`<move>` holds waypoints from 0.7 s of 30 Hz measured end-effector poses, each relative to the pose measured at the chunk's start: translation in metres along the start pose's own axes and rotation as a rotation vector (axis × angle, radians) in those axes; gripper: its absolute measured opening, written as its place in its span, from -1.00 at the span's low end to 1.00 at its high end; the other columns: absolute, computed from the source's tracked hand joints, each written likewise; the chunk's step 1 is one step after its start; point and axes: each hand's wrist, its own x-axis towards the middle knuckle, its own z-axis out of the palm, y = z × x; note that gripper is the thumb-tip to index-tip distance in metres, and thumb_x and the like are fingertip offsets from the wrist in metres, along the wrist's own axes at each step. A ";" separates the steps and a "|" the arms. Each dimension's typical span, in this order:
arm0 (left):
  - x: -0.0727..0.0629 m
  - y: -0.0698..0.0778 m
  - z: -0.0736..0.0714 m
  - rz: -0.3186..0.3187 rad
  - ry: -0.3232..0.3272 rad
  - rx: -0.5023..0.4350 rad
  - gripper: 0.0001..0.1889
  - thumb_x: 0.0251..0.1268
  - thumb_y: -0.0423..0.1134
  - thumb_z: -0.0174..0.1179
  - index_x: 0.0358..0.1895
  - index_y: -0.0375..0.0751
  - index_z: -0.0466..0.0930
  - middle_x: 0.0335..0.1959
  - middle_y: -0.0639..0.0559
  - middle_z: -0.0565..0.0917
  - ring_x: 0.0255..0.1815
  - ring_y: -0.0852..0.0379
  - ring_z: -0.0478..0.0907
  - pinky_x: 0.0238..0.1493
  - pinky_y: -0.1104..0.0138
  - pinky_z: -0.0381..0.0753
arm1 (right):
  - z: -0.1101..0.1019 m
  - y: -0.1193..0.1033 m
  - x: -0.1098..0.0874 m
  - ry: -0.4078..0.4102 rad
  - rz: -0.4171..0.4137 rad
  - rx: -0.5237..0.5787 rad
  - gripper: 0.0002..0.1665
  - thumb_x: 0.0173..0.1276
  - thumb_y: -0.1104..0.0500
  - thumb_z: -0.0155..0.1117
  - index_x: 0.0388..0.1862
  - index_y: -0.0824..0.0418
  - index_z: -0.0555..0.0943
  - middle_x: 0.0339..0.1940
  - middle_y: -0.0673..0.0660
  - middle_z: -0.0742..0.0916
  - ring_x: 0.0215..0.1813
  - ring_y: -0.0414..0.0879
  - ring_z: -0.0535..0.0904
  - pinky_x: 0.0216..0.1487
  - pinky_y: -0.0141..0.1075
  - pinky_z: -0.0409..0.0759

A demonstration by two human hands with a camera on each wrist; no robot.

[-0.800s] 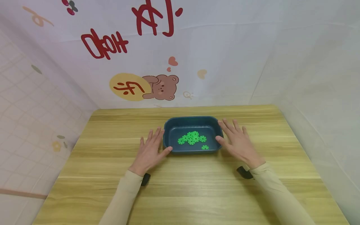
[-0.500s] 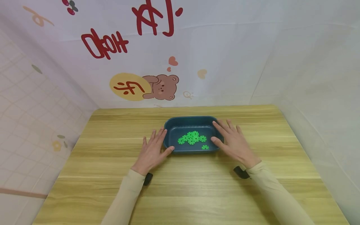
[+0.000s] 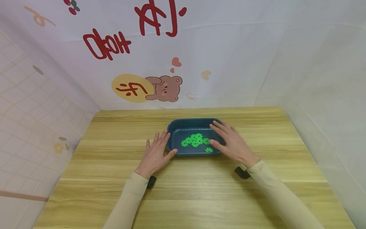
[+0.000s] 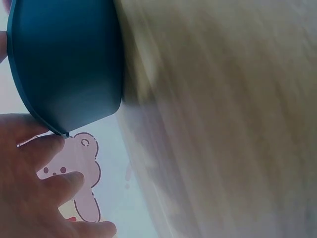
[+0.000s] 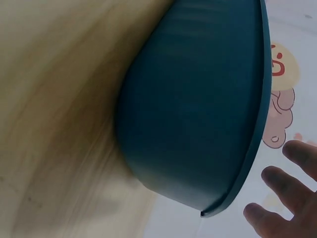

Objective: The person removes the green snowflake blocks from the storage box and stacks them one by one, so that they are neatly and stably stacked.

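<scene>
A dark blue rectangular tray (image 3: 191, 154) with rounded corners stands on the wooden table. Inside it lie several green notched discs (image 3: 197, 139), mostly heaped in the middle; a single green disc (image 3: 209, 149) lies apart near the front wall. My left hand (image 3: 154, 156) rests at the tray's left end, fingers spread and thumb by the front rim. Over the right end hovers my right hand (image 3: 233, 143), its fingers extended above the interior and holding nothing. The left wrist view has the tray's outer wall (image 4: 69, 59) beside the spread fingers.
The wooden table (image 3: 183, 194) reaches back to a white printed cloth (image 3: 228, 63) with a bear drawing (image 3: 167, 89). More cloth (image 3: 323, 95) hangs along the right side, and a grid-patterned cloth (image 3: 43, 105) along the left.
My right hand has moved left, from the tray's right rim to over its inside. My left hand has shifted slightly right against the left end. The discs have stayed put.
</scene>
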 end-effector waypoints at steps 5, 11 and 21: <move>0.000 -0.001 0.001 0.000 0.006 -0.006 -0.11 0.49 0.38 0.01 0.65 -0.14 0.17 0.68 -0.06 0.13 0.67 -0.26 -0.02 0.47 -0.44 -0.02 | 0.002 -0.001 0.006 -0.006 -0.034 0.014 -0.13 0.50 -0.25 0.27 0.64 0.09 0.33 0.66 0.12 0.32 0.67 0.23 0.08 0.53 0.35 0.08; 0.000 -0.001 0.001 -0.006 -0.006 -0.014 -0.10 0.49 0.40 -0.01 0.66 -0.14 0.16 0.69 -0.03 0.10 0.68 -0.25 -0.02 0.49 -0.42 -0.03 | 0.004 -0.002 0.013 -0.039 -0.044 0.052 -0.14 0.47 -0.26 0.31 0.60 0.10 0.38 0.63 0.11 0.36 0.65 0.19 0.16 0.54 0.25 0.19; -0.001 -0.003 0.002 -0.001 0.000 -0.024 -0.09 0.49 0.42 -0.02 0.66 -0.13 0.16 0.69 0.01 0.09 0.67 -0.22 0.01 0.49 -0.40 0.02 | 0.009 -0.002 0.028 -0.086 -0.059 0.125 -0.25 0.36 -0.02 0.52 0.46 0.15 0.53 0.44 0.15 0.57 0.44 0.14 0.48 0.36 0.13 0.49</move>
